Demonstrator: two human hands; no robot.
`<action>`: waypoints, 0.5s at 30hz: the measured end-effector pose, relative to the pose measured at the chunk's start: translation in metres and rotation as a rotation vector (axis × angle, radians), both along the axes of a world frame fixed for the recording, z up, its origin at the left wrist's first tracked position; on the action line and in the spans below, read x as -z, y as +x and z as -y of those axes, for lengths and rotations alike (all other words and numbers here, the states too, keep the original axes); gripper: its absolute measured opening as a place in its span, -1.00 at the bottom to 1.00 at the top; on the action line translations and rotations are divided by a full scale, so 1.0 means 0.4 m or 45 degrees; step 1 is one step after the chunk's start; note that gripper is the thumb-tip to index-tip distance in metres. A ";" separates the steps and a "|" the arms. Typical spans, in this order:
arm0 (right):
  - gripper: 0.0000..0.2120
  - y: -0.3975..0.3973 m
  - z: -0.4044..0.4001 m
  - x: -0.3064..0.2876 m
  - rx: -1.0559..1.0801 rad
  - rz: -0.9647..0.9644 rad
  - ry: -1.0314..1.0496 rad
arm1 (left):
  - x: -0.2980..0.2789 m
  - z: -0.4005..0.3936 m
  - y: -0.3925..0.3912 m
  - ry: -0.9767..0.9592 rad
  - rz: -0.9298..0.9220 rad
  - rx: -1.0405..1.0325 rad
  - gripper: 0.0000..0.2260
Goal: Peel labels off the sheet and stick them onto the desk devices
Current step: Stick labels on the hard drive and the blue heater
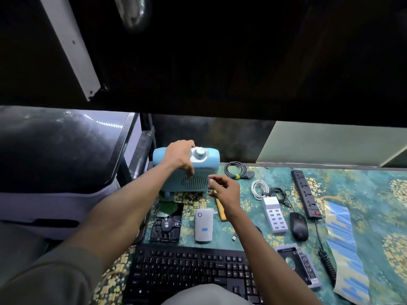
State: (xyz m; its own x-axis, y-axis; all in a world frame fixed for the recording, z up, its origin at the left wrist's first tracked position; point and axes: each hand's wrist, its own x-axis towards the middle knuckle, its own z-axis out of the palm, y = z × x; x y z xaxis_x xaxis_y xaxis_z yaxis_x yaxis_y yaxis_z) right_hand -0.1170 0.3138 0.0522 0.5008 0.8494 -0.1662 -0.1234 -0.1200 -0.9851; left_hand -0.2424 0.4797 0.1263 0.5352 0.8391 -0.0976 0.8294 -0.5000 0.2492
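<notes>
Nearest me, a black keyboard [191,269] lies below my forearms on the bench [363,205]. My left hand [179,156] grips the top of the blue heater [191,172], fingers curled over its front grille. My right hand [224,191] hovers just right of the heater, fingers spread loosely; whether it pinches a label I cannot tell. Label sheet [343,243] lies well to the right of my right hand. White device [204,225] sits below my right hand, bearing a blue label.

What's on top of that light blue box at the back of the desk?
On top of the blue heater sits a round dial, and the left hand rests beside it. Whatever lies under that hand is covered.
</notes>
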 end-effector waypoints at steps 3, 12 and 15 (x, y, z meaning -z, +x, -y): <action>-0.90 0.010 0.006 0.008 0.059 -0.221 -0.032 | 0.001 -0.015 -0.027 0.015 0.137 -0.128 -0.32; -0.80 0.056 0.028 0.030 0.327 -0.763 0.017 | 0.025 -0.036 -0.097 -0.797 1.193 -0.630 -0.41; -0.87 0.114 0.021 -0.004 0.318 -0.709 0.087 | 0.085 0.029 -0.115 -1.342 1.530 -0.599 -0.55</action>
State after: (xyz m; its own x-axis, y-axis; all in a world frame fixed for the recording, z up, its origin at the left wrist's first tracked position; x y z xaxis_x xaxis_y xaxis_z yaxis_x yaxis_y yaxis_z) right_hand -0.0715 0.3054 0.0538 0.5394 0.7357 -0.4096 -0.6381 0.0398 -0.7689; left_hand -0.2885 0.4682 0.0922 0.4560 0.7763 -0.4353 -0.0522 0.5116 0.8576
